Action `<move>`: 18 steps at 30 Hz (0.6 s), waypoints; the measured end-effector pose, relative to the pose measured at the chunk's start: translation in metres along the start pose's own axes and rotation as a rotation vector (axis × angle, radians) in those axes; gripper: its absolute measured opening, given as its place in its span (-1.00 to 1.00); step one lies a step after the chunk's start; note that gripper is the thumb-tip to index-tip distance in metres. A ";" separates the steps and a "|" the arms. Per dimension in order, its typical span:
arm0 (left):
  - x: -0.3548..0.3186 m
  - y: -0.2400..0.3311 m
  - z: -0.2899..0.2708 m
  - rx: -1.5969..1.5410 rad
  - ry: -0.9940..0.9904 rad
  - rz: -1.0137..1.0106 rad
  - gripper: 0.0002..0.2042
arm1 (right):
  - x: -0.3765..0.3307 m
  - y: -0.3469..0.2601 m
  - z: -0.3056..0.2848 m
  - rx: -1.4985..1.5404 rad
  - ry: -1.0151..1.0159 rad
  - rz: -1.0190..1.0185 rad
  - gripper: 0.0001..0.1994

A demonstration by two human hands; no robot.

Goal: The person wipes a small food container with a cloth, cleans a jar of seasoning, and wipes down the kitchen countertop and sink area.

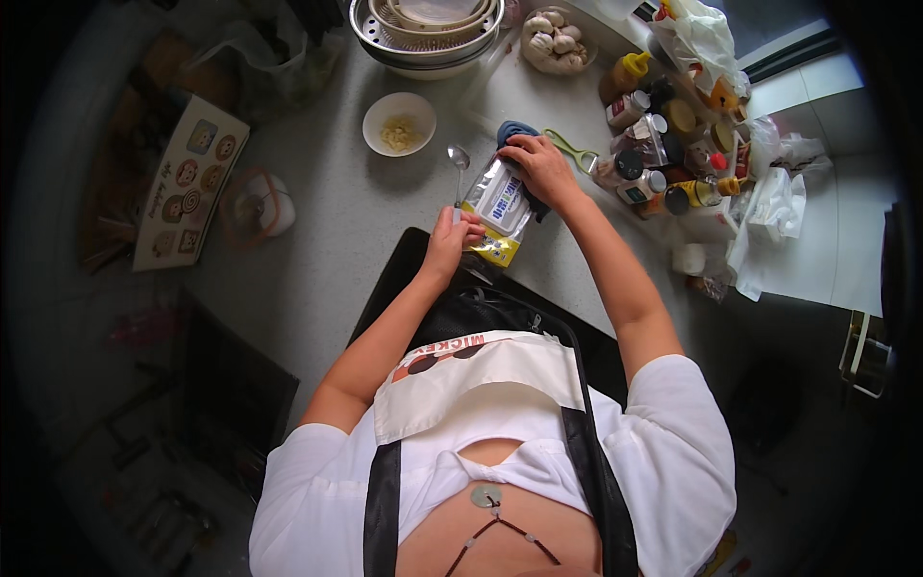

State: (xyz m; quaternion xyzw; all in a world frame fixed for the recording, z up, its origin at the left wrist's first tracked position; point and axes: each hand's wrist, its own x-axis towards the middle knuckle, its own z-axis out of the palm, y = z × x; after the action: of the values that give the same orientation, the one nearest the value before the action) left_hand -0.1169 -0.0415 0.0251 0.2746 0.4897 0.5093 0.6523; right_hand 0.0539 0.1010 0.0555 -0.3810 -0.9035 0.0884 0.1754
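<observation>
My left hand point(448, 245) is closed around the handle of a metal spoon point(460, 157), whose bowl points away from me. Beside it lies a soft packet of wipes point(501, 202) with a pale plastic lid and a yellow lower end. The fingers of my right hand point(540, 168) bend over the packet's far end, next to a bunched blue cloth point(516, 129); their undersides are hidden. Just right of that cloth is a green-handled peeler point(567, 147). Farther left, a white bowl point(426, 108) contains small pale yellow pieces that look like chopped garlic.
Stacked colanders and basins point(430, 69) stand at the back beside a container of garlic bulbs point(558, 41). Several jars and bottles point(630, 165) crowd the right side. On the left are a patterned board point(187, 188) and a lidded plastic box point(260, 207). The counter's dark front edge point(396, 274) is before me.
</observation>
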 end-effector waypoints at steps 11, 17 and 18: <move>0.001 -0.004 0.001 -0.066 -0.013 0.006 -0.94 | -0.090 0.002 -0.017 -0.019 -0.068 0.157 -0.77; 0.001 0.004 0.006 0.104 -0.005 0.046 -0.92 | -0.138 0.014 -0.029 0.138 0.037 0.362 -0.77; 0.000 0.007 0.008 0.150 0.000 0.063 -0.92 | -0.130 0.013 -0.037 0.176 0.106 0.406 -0.76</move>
State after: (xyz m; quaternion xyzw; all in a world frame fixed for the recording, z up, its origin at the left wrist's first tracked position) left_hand -0.1121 -0.0384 0.0342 0.3381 0.5174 0.4914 0.6136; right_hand 0.1608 0.0179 0.0533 -0.5426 -0.7865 0.1801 0.2338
